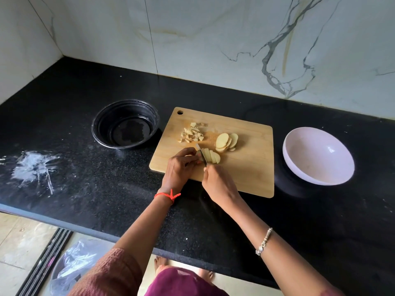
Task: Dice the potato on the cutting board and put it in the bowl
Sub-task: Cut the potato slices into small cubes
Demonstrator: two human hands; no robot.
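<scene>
A wooden cutting board [245,167] lies on the black counter. On it, a stack of potato slices cut into strips [211,157] sits at the near left. My left hand [181,165] holds the stack's left end with curled fingers. My right hand [218,184] grips a knife [202,154] whose blade stands in the stack beside my left fingers. A pile of diced potato [192,133] lies at the board's far left. Uncut round slices [226,142] lean together in the middle. A white bowl [318,159], holding nothing, stands right of the board.
A black round bowl [126,124] with a little water stands left of the board. White powdery smears [34,167] mark the counter at the far left. Marble walls close the back and left. Below the counter edge stands a bin lined with plastic [72,268].
</scene>
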